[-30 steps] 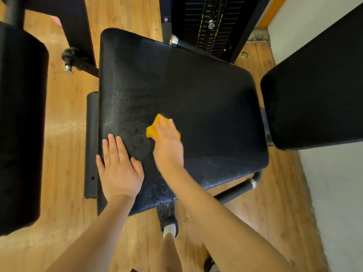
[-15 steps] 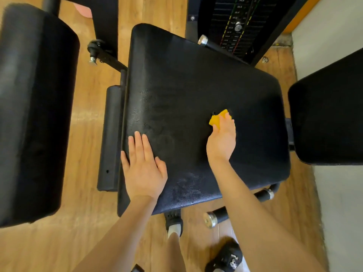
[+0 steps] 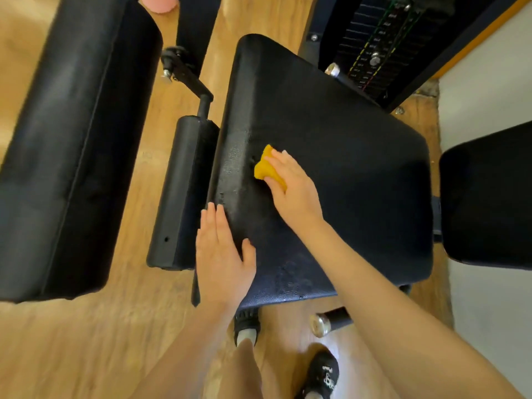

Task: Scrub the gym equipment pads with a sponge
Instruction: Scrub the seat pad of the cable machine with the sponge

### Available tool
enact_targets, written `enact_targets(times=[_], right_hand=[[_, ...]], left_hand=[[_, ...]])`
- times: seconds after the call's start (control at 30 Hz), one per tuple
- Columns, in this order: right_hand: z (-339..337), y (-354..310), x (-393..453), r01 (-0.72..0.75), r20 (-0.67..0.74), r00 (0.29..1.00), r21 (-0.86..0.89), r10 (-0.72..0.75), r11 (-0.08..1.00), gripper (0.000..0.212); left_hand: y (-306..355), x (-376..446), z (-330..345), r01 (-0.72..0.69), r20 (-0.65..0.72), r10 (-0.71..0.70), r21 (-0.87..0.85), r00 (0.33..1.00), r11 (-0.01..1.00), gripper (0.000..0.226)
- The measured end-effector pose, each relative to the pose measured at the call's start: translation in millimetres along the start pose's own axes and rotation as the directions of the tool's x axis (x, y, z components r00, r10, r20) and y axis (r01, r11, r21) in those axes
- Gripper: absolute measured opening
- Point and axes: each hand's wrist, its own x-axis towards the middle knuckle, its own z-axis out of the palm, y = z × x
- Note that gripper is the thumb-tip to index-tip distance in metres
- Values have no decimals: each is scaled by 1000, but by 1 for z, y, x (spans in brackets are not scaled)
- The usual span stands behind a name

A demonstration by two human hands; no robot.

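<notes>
A wide black seat pad [image 3: 345, 156] fills the middle of the head view, its surface wet and shiny near the left side. My right hand [image 3: 293, 188] presses a yellow sponge [image 3: 266, 167] onto the pad close to its left edge, fingers curled over the sponge. My left hand [image 3: 221, 254] lies flat on the pad's near left corner with fingers straight, partly over the edge.
A long black pad [image 3: 72, 139] stands at the left and another black pad [image 3: 489, 197] at the right. A small black block [image 3: 184, 191] and a lever sit beside the seat. The weight stack [image 3: 383, 44] is behind. Wooden floor and my shoes lie below.
My right hand has swept the sponge from the pad's middle right back toward its left edge. My left hand stays flat on the near left corner. The camera has shifted.
</notes>
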Motion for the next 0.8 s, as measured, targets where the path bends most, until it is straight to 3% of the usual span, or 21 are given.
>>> enact_targets(times=[0.1, 0.2, 0.3, 0.37, 0.53, 0.67, 0.8], right_hand=[[13, -11, 12, -4, -12, 1000, -53, 3, 999, 40], [38, -28, 6, 62, -36, 997, -146, -68, 987, 35], [63, -39, -19, 355, 170, 932, -248, -320, 902, 27], [73, -38, -34, 434, 267, 890, -255, -369, 864, 25], [39, -46, -23, 343, 305, 904, -99, -300, 934, 33], [26, -51, 22, 268, 257, 944, -234, -207, 934, 35], [52, -43, 10, 359, 282, 921, -351, -268, 865, 25]], left_hand=[[-23, -35, -7, 95, 70, -94, -8, 993, 995, 75], [-29, -55, -8, 97, 137, -93, -18, 986, 995, 83], [-34, -51, -12, 106, 257, -97, -19, 961, 994, 105], [-37, -48, -19, 66, 315, -68, 15, 947, 998, 119], [-33, -46, -31, 36, 432, -72, 91, 899, 995, 129], [-29, -46, -31, 63, 440, -93, 83, 893, 995, 129], [-29, -47, -29, 68, 438, -105, 98, 893, 993, 131]])
